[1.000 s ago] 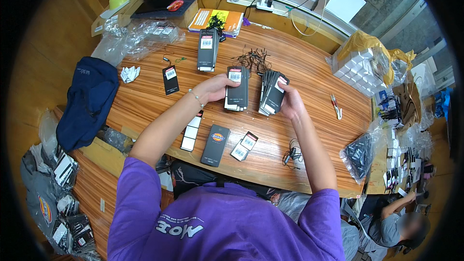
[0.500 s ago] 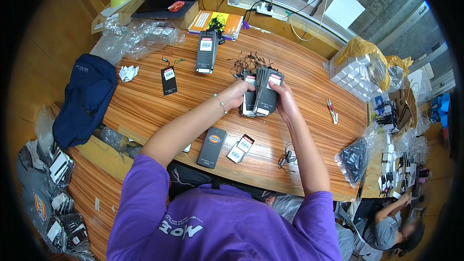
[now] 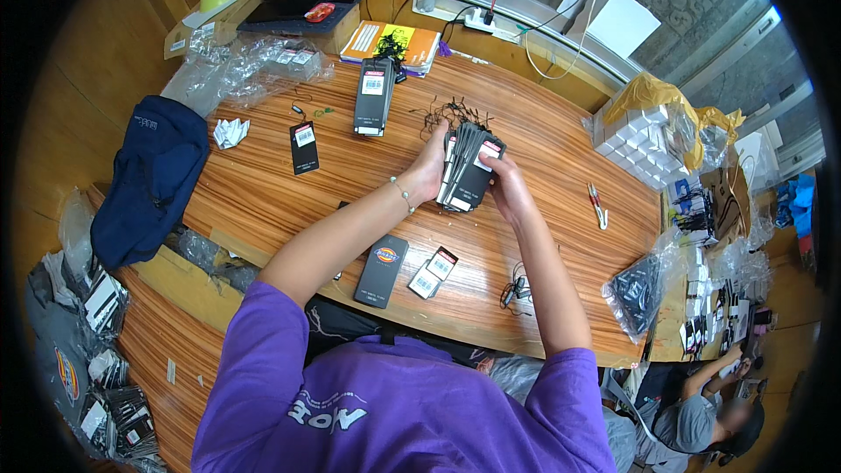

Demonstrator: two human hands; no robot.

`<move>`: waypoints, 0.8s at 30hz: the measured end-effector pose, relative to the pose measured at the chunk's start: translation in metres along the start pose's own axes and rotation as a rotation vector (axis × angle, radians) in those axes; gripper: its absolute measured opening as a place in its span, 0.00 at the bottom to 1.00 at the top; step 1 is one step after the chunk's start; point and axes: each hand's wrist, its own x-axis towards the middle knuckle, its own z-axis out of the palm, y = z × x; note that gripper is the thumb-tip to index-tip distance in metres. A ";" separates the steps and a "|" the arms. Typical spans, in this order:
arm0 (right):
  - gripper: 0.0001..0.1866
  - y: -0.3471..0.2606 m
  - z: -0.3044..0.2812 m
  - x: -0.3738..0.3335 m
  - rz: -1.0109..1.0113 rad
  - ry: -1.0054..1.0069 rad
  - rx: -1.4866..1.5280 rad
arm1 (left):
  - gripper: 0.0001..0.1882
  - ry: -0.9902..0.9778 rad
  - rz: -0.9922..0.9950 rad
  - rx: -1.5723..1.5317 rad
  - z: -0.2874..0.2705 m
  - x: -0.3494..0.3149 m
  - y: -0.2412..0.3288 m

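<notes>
A thick, slightly fanned stack of black hang tags (image 3: 473, 177) is between my two hands above the table. Dark strings (image 3: 457, 112) spill in a tangle from its far end. My left hand (image 3: 429, 172) presses along the left edge, its fingers partly hidden behind the tags. On the other side my right hand (image 3: 508, 188) grips the right edge, thumb on the top tag near its white label. Closer to me lie a dark card with an oval emblem (image 3: 382, 270) and small label sheets (image 3: 434, 273).
Another tag stack (image 3: 372, 103) and a single tag (image 3: 304, 151) lie farther left. Thread snips (image 3: 597, 207) and a plastic bag of black pieces (image 3: 634, 289) are right. White boxes (image 3: 644, 138) stand at the back right. A co-worker (image 3: 692, 420) sits at lower right.
The two side-by-side portions of tags have come together into one stack. My left hand has moved from the top of the tags to their left edge.
</notes>
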 end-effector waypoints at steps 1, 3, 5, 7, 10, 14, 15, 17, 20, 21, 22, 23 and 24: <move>0.25 -0.003 0.005 -0.001 0.036 -0.016 -0.014 | 0.33 -0.017 0.010 -0.002 -0.003 0.005 -0.003; 0.28 -0.003 0.016 -0.002 0.006 -0.038 -0.022 | 0.35 0.000 0.043 -0.008 -0.007 0.018 -0.015; 0.33 -0.002 0.015 0.002 -0.017 -0.080 -0.027 | 0.34 0.036 0.088 -0.012 -0.008 0.027 -0.025; 0.34 -0.006 0.004 0.006 0.086 -0.091 0.012 | 0.31 0.043 0.086 -0.046 -0.002 0.027 -0.027; 0.37 -0.019 -0.001 0.001 0.150 -0.125 -0.045 | 0.29 0.056 0.095 0.055 0.008 0.012 -0.026; 0.39 -0.020 0.007 0.002 0.079 -0.173 -0.066 | 0.29 0.103 0.176 0.088 0.002 0.022 -0.033; 0.39 -0.017 0.007 0.005 0.055 -0.183 -0.061 | 0.30 0.121 0.211 0.096 -0.006 0.035 -0.038; 0.39 -0.009 -0.007 0.009 0.008 -0.138 -0.061 | 0.31 0.045 0.103 0.132 0.013 0.015 -0.030; 0.37 -0.027 0.001 0.002 -0.031 -0.053 -0.232 | 0.35 -0.031 0.091 0.180 0.006 0.008 -0.019; 0.35 -0.035 -0.002 0.006 -0.076 -0.079 -0.290 | 0.36 -0.018 0.123 0.236 0.001 0.012 -0.016; 0.36 -0.041 -0.008 0.011 -0.121 -0.088 -0.402 | 0.38 -0.009 0.154 0.295 -0.001 0.015 -0.012; 0.37 -0.049 -0.012 0.015 -0.169 -0.105 -0.557 | 0.42 0.032 0.056 0.248 0.003 0.015 -0.006; 0.39 -0.055 -0.015 0.017 -0.217 -0.121 -0.713 | 0.42 -0.028 0.018 0.192 -0.001 0.025 -0.003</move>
